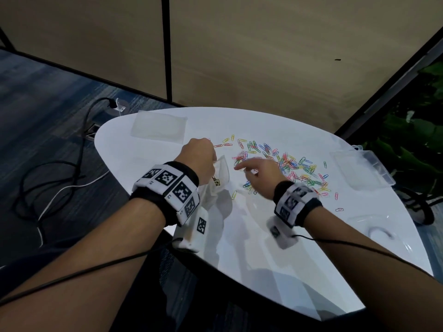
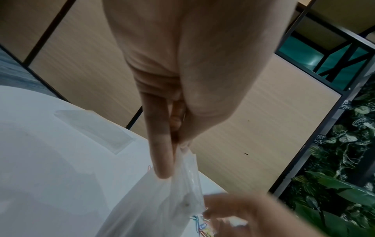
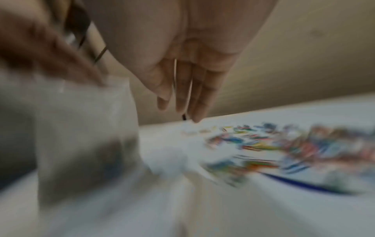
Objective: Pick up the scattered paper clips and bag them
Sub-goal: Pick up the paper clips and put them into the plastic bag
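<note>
Several coloured paper clips (image 1: 287,164) lie scattered over the middle of the white table (image 1: 263,248). My left hand (image 1: 199,159) pinches the top edge of a small clear plastic bag (image 1: 221,174) and holds it upright above the table; the left wrist view shows the fingers (image 2: 162,152) pinching the bag (image 2: 162,205). My right hand (image 1: 259,173) hovers just right of the bag, over the near edge of the clip pile, fingers (image 3: 182,89) straight and holding nothing. The right wrist view is blurred; the bag (image 3: 85,136) shows at left and the clips (image 3: 284,150) at right.
A flat clear bag (image 1: 158,127) lies at the table's far left. A clear plastic box (image 1: 362,168) sits at the right edge, and another clear item (image 1: 381,231) near the front right. Cables (image 1: 48,178) trail on the floor at left. Plants (image 1: 412,130) stand at right.
</note>
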A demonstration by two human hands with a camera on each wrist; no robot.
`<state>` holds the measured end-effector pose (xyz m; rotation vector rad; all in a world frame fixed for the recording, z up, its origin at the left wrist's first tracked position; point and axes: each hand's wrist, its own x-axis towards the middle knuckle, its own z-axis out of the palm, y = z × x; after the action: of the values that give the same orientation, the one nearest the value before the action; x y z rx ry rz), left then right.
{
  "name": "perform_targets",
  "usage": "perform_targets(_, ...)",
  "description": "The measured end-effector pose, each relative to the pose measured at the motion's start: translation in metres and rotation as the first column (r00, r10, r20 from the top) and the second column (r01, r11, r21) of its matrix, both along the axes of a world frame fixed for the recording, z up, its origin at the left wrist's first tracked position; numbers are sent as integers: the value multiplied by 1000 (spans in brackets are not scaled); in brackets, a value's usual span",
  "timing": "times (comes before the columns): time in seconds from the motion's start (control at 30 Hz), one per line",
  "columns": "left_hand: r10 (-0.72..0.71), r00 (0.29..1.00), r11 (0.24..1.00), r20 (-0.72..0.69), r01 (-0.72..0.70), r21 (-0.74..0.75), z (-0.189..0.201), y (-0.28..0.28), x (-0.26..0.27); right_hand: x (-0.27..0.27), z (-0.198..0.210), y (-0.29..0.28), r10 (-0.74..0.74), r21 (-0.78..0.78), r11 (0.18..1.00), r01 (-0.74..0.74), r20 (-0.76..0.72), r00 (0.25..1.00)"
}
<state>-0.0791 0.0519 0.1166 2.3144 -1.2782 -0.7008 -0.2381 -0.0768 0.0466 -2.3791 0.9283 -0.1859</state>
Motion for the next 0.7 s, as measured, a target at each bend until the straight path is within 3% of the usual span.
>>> perform_targets(0.03, 0, 1000, 1000, 2, 0, 4, 1, 1, 1, -8, -15, 0, 156, -91, 979, -181, -229, 961)
perform_targets(0.07, 2, 1000, 1000, 1, -2, 7, 1, 2, 2, -16, -33, 3, 287, -116, 923, -366, -426, 858)
perform_targets(0.13, 4, 1000, 1000, 8, -4, 9, 2, 2, 2, -30, -63, 9, 405, -112, 800, -589, -623, 669)
perform_targets(0.17, 0, 1000, 1000, 14, 0, 10, 3, 2, 2, -35, -75, 9, 396, -128, 780, -613, -658, 641)
perform_targets(0.3, -18, 1000, 1000, 21, 18, 25, 3, 0, 0, -40, -87, -7, 220, -232, 851, -471, -658, 721)
perform_targets(0.47, -20, 999, 999, 32, 19, 33, 0, -5, -5, -54, -88, -34, -12, -217, 959, -184, -675, 738)
perform_targets(0.7, -22, 999, 999, 31, 20, 44, -1, -8, -8, -54, -79, -45, -60, -357, 919, -168, -548, 834)
